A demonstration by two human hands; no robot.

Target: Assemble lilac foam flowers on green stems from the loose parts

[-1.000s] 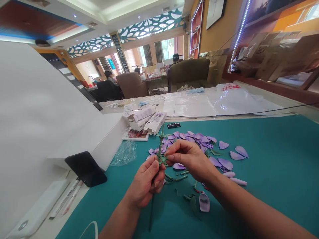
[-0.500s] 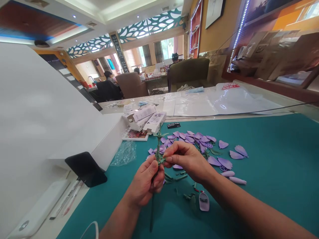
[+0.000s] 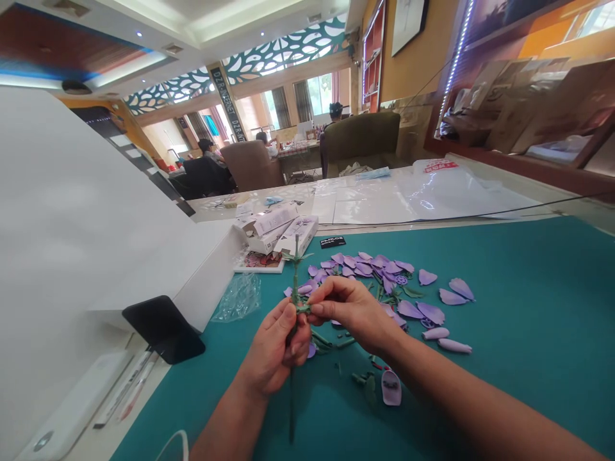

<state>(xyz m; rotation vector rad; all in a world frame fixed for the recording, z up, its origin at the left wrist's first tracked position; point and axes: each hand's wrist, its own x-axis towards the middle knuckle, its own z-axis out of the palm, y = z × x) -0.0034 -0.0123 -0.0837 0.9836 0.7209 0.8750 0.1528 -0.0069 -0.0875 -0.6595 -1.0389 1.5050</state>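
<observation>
My left hand is closed around a thin green flower stem held nearly upright, with small leaves at its top. My right hand pinches a small green piece against the stem at mid-height, just above my left thumb. Behind the hands, several purple petals lie scattered on the teal mat. Small green stem pieces and one purple cupped piece lie near my right wrist.
White boxes and a printed leaflet sit at the mat's far left. A crumpled clear bag lies beside a white board with a black stand. Clear plastic sheets cover the table behind. People sit in armchairs far off.
Both hands and the stem have shifted slightly left and up. My right hand keeps its pinch on the piece at the stem.
</observation>
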